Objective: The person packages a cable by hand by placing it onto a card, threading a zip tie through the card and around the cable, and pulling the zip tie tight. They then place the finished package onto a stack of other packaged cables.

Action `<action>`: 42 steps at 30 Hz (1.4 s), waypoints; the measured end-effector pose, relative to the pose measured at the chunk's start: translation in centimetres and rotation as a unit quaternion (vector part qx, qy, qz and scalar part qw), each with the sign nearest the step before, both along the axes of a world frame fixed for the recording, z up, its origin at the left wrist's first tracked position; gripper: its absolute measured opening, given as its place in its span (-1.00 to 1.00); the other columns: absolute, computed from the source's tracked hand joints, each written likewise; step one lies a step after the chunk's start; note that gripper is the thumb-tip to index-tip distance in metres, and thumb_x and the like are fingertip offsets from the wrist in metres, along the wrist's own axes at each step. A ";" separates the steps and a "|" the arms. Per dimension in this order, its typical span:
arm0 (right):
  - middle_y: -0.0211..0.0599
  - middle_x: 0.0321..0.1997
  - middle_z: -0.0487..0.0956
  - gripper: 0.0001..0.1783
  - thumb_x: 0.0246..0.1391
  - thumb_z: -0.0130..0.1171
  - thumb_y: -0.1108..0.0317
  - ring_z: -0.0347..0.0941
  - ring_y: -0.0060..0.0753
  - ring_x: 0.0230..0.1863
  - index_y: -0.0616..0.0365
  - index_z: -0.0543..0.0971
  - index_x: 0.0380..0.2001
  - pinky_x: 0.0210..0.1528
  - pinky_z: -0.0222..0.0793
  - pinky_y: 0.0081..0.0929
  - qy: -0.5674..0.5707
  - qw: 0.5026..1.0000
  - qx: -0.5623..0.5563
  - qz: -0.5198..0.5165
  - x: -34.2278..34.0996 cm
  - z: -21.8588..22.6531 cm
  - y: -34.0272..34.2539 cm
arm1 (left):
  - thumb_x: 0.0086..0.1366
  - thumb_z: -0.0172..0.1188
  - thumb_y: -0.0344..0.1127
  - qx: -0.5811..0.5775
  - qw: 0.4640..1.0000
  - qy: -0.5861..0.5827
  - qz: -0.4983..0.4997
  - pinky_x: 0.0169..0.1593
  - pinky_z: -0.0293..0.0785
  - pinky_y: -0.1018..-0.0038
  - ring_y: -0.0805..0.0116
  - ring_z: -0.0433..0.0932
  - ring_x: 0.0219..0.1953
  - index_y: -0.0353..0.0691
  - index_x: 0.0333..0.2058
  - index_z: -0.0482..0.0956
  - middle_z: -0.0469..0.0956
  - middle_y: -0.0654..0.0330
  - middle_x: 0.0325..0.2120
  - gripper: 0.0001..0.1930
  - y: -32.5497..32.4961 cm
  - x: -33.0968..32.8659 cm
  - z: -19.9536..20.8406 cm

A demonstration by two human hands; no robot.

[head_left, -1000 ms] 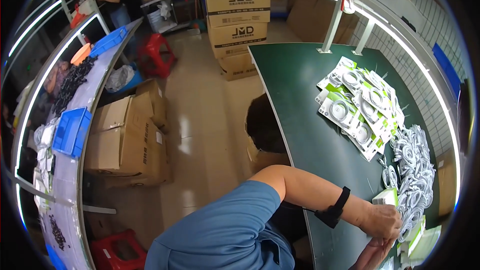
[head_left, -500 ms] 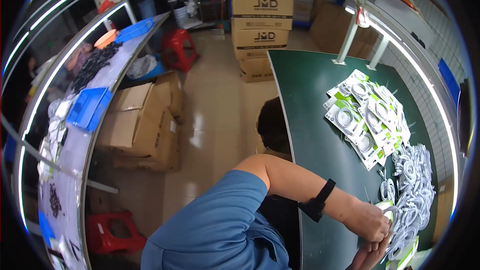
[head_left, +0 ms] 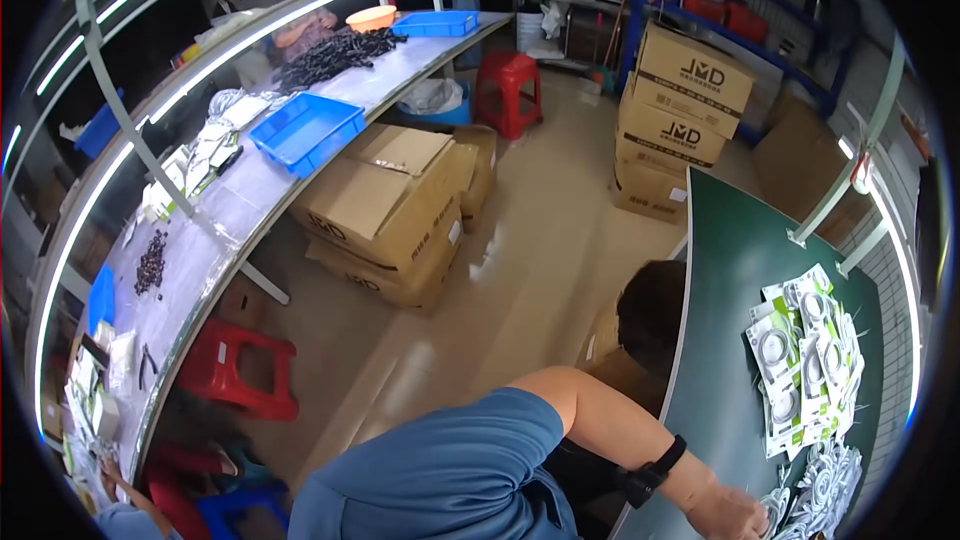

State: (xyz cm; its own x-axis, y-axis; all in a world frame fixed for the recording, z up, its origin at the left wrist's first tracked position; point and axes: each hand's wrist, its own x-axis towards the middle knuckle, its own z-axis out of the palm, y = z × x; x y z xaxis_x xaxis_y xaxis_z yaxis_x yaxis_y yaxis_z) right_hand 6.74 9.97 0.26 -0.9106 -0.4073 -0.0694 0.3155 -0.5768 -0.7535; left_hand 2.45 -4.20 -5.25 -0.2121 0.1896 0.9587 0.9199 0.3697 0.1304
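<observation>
My left hand [head_left: 727, 514], with a black band around the wrist, is at the lower right over the green table [head_left: 715, 340]. Its fingers are curled closed, and what they hold, if anything, is hidden. Right beside the fingertips lies a coiled grey-white cable [head_left: 774, 506], at the edge of a heap of similar cables [head_left: 828, 485]. Beyond that heap, flat white-and-green cards with coiled cables [head_left: 800, 365] are piled on the table. My right hand is out of view.
Stacked cartons [head_left: 680, 130] stand past the table's far end. Across the aisle, a long bench [head_left: 225, 205] carries a blue tray [head_left: 307, 133] and black parts [head_left: 335, 58]. Red stools [head_left: 240, 368] and more cartons [head_left: 385, 210] stand beside it. Another person's arm [head_left: 140, 505] shows at lower left.
The view has swung left, so the table and cards sit farther right and lower. My right hand, earlier touching my left at the cables, has gone out of the picture.
</observation>
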 end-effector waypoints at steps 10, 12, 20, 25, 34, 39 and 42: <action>-0.44 -0.38 0.46 -0.80 0.41 0.02 0.30 0.36 -0.65 -0.40 0.25 0.47 -0.16 -0.18 0.36 -0.65 0.001 0.976 -0.180 0.123 -5.7 -7.5 0.8 | 0.34 0.09 -0.45 -0.269 0.902 0.016 0.337 -0.08 0.46 0.18 -0.04 0.52 -0.16 -0.37 -0.19 0.51 0.51 -0.05 -0.31 -0.87 -6.5 9.2 7.6; -0.45 -0.42 0.44 -0.79 0.40 0.04 0.27 0.36 -0.64 -0.40 0.23 0.49 -0.20 -0.20 0.37 -0.64 -0.062 0.976 -0.160 0.135 -5.3 -7.2 1.6 | 0.33 0.10 -0.43 -0.248 0.927 0.018 0.282 -0.09 0.48 0.20 0.00 0.54 -0.16 -0.35 -0.24 0.52 0.53 -0.03 -0.32 -0.89 -5.7 9.0 7.2; -0.08 -0.13 0.59 -0.57 0.15 0.23 0.32 0.52 -0.14 -0.11 0.29 0.51 0.05 0.02 0.42 -0.28 0.324 0.850 0.371 0.186 0.7 -1.3 -2.5 | 0.27 0.14 -0.39 -0.199 0.968 -0.015 0.154 -0.14 0.57 0.26 0.12 0.59 -0.18 -0.29 -0.41 0.56 0.60 0.05 -0.36 -0.89 -7.1 13.7 3.7; 0.03 -0.09 0.62 -0.52 0.07 0.28 0.41 0.57 0.01 -0.10 0.28 0.52 0.09 -0.04 0.45 -0.15 0.541 0.730 0.396 0.133 5.2 -0.3 -2.4 | 0.30 0.16 -0.42 -0.147 0.974 -0.015 0.173 -0.16 0.60 0.39 0.17 0.61 -0.23 -0.27 -0.42 0.59 0.61 0.13 -0.38 -0.89 -7.3 19.3 2.7; 0.10 -0.16 0.61 -0.58 0.06 0.29 0.39 0.56 0.15 -0.12 0.18 0.55 0.03 -0.11 0.44 -0.04 0.537 0.694 0.460 0.133 6.1 -2.2 -3.3 | 0.30 0.20 -0.40 -0.179 0.950 -0.055 0.250 -0.18 0.60 0.39 0.20 0.60 -0.24 -0.25 -0.42 0.59 0.61 0.13 -0.40 -0.90 -7.3 21.2 0.6; 0.11 -0.22 0.61 -0.60 0.09 0.27 0.35 0.56 0.20 -0.18 0.22 0.54 0.00 -0.19 0.42 0.00 0.539 0.687 0.473 0.116 3.9 -4.7 -3.7 | 0.25 0.25 -0.39 -0.195 0.929 -0.089 0.300 -0.17 0.60 0.37 0.18 0.59 -0.23 -0.24 -0.42 0.58 0.61 0.14 -0.37 -0.91 -7.8 20.3 0.0; 0.12 -0.24 0.60 -0.62 0.12 0.25 0.33 0.55 0.20 -0.20 0.26 0.54 -0.03 -0.23 0.41 0.00 0.506 0.718 0.469 0.090 2.6 -5.4 -3.8 | 0.23 0.26 -0.37 -0.105 0.931 -0.009 0.349 -0.17 0.57 0.37 0.17 0.57 -0.23 -0.26 -0.39 0.59 0.59 0.14 -0.34 -0.91 -7.1 20.2 1.4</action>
